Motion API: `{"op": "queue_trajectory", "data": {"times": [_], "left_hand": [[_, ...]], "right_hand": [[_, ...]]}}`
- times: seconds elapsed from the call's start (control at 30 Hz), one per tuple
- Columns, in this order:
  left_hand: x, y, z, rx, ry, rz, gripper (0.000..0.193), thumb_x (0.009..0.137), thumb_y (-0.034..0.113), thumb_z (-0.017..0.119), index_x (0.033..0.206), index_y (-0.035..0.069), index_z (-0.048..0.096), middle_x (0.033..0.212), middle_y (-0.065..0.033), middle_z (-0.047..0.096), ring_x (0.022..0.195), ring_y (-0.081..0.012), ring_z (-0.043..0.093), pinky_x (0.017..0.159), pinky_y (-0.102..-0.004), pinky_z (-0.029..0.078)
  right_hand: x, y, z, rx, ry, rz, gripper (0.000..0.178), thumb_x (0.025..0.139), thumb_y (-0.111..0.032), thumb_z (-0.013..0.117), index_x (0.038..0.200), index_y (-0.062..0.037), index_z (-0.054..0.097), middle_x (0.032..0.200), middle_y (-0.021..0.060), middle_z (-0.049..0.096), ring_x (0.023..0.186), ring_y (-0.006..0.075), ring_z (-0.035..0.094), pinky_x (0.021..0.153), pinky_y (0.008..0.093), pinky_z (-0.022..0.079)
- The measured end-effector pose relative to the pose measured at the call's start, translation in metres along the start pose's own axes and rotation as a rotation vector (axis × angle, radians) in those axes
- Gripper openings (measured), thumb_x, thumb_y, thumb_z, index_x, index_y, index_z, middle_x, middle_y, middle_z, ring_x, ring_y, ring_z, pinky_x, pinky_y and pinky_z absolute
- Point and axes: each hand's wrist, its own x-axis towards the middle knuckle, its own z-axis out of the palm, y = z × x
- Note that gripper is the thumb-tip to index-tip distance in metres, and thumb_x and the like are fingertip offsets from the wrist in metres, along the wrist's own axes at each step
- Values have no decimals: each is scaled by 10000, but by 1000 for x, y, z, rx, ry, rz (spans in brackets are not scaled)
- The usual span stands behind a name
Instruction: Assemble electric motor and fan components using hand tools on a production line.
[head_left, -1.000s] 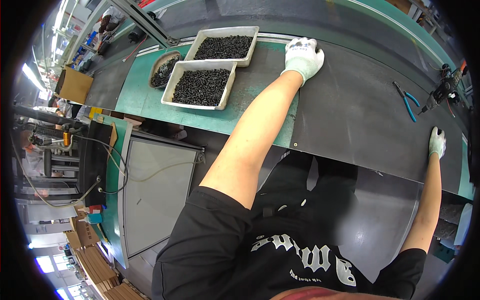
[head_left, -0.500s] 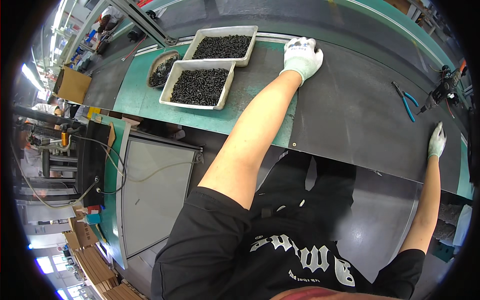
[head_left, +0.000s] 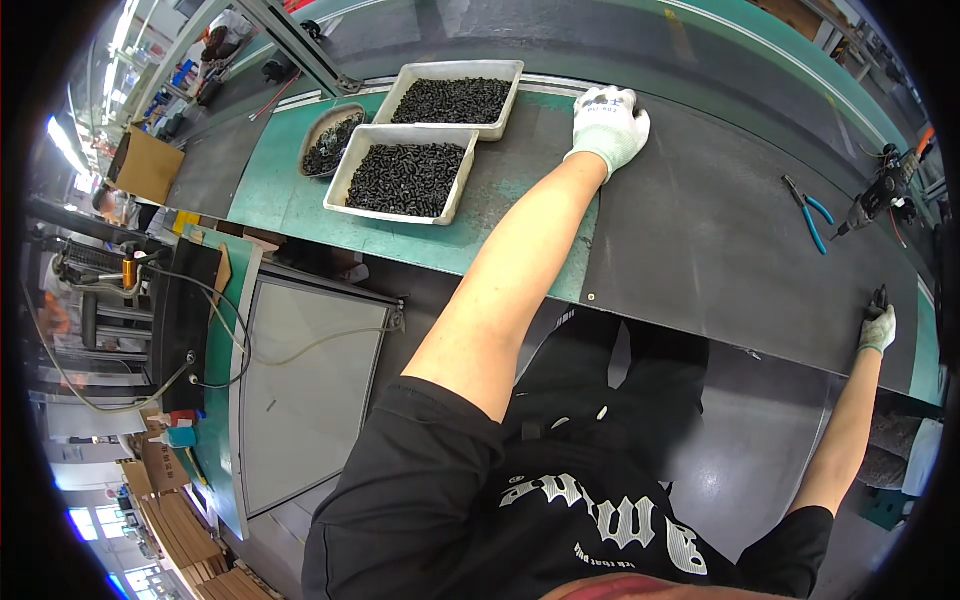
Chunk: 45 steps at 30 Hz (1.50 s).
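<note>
My left hand [head_left: 610,128], in a white glove, rests at the far side of the dark work surface with its fingers curled down. Whatever lies under those fingers is hidden from view. At the right, near the front edge, my gloved right hand [head_left: 878,330] is closed on a small black piece [head_left: 880,297] that pokes out past the fingers. Its exact kind is too small to make out. Blue-handled pliers [head_left: 808,214] lie on the mat beyond the right hand. Beside them is a black power drill [head_left: 885,190], its bit directed leftward.
Two white trays [head_left: 455,205] full of small black parts stand left of my left hand. A smaller oval bowl [head_left: 312,150] of dark bits sits beside them. An open cardboard box [head_left: 148,165] and a metal upright [head_left: 310,55] are farther left.
My right hand has drawn back toward the front edge, and a small black piece now shows in it. The left hand stays in nearly the same place, fingers still curled.
</note>
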Motion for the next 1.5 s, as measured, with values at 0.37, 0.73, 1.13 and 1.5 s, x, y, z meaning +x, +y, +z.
{"op": "queue_trajectory", "data": {"times": [0.37,0.73,1.13,1.5], "left_hand": [[0,-4,3,10,35,10,312,889,333,563,1007,92,721,1080,-148,679,1099,-325,601,971,-442,443],[-1,2,-3,-5,10,-13,334,887,335,575,990,49,714,1048,-184,686,1061,-351,619,964,-449,462],[0,5,-1,-5,14,2,341,889,344,577,1003,52,712,1066,-173,686,1079,-344,610,972,-449,454],[-1,0,-1,-10,19,4,347,894,343,570,1014,49,710,1068,-174,683,1088,-341,606,980,-448,448]], "right_hand": [[20,12,6,693,15,435,227,978,-187,541,989,15,644,793,56,615,667,179,613,661,319,560],[-53,-114,15,459,-80,347,302,960,-242,544,910,-1,719,730,51,658,675,129,581,654,270,473],[-56,-118,16,184,-89,186,396,944,-295,515,996,8,764,652,51,633,696,135,574,720,276,438],[-64,-135,24,170,-98,173,380,946,-288,535,982,16,760,641,33,615,649,117,542,685,258,425]]}}
